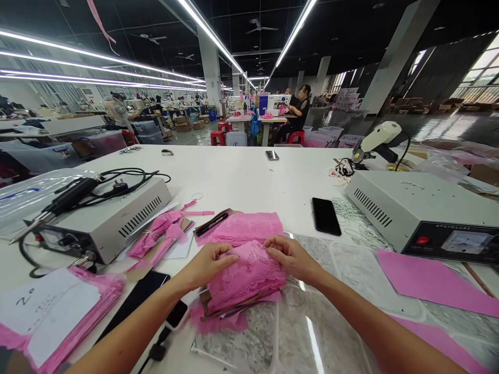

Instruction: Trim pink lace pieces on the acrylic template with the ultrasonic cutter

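Pink lace fabric lies bunched in front of me, over brown card and on a clear plastic lid. At its upper left edge, my left hand pinches the lace between thumb and fingers. My right hand grips the opposite upper edge with bent fingertips. Between the hands the lace is held slightly raised. Just beyond is a flat folded stack of pink lace, with a black marker pen on its left side.
Grey boxes with dials stand left and right. A soldering-iron-like tool rests on the left one. A black phone lies right of the lace. Pink cut pieces and a paper template flank me. A person sits sewing farther off.
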Motion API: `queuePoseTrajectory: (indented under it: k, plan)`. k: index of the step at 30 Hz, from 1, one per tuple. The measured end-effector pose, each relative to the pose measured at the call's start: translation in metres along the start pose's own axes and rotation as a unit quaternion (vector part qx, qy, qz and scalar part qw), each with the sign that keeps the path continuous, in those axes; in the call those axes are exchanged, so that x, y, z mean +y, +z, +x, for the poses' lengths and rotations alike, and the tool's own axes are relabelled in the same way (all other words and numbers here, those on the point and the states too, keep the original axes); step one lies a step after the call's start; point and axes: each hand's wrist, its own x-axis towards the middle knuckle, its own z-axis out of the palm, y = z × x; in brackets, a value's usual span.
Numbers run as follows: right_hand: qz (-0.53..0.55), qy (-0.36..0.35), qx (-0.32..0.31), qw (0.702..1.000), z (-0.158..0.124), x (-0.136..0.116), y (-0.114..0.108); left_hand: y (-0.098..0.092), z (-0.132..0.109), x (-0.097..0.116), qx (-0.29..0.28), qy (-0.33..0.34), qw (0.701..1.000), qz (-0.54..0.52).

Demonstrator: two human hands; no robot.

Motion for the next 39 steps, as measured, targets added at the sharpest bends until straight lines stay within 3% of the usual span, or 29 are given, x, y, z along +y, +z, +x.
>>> queuePoseTrajectory:
  k: [6,11,14,18,21,23,27,30,32,34,37,39]
  plan:
    - [0.027,0.015,-0.008,1.0,-0.013,-0.013,-0.013,0.0,0.009,0.008,0.001,0.01,1.0,-0.022]
    - [-0.009,0.023,0.007,1.0,-0.056,-0.044,-0.042,0.018,0.018,0.036,-0.052,0.033,0.996,-0.061]
    - [-0.047,0.07,0.056,0.995,-0.098,-0.065,-0.063,0.051,0.027,0.059,-0.116,0.044,0.988,-0.094]
    - [-0.101,0.136,0.118,0.978,-0.143,-0.084,-0.085,0.112,0.048,0.082,-0.204,0.019,0.968,-0.146]
    - [-0.134,0.14,0.059,0.979,-0.153,-0.081,-0.075,0.15,0.057,0.084,-0.226,-0.013,0.96,-0.164]
    - [-0.171,0.117,0.02,0.978,-0.149,-0.069,-0.051,0.161,0.055,0.078,-0.216,-0.037,0.962,-0.163]
    - [-0.176,0.09,-0.095,0.976,-0.127,-0.04,0.004,0.143,0.042,0.061,-0.16,-0.074,0.976,-0.131]
    - [-0.197,0.038,-0.126,0.972,-0.12,-0.028,0.016,0.12,0.026,0.052,-0.135,-0.072,0.984,-0.092]
    - [-0.167,0.029,-0.074,0.983,-0.127,-0.023,0.002,0.111,0.012,0.048,-0.12,-0.062,0.989,-0.067]
    - [-0.144,0.049,0.008,0.988,-0.14,-0.015,-0.023,0.108,-0.004,0.045,-0.101,-0.012,0.995,-0.008]
    - [-0.187,0.119,0.107,0.969,-0.165,0.003,-0.061,0.111,-0.027,0.038,-0.068,0.117,0.983,0.124]
    - [-0.226,0.145,0.134,0.954,-0.18,0.015,-0.074,0.115,-0.037,0.029,-0.035,0.177,0.965,0.189]
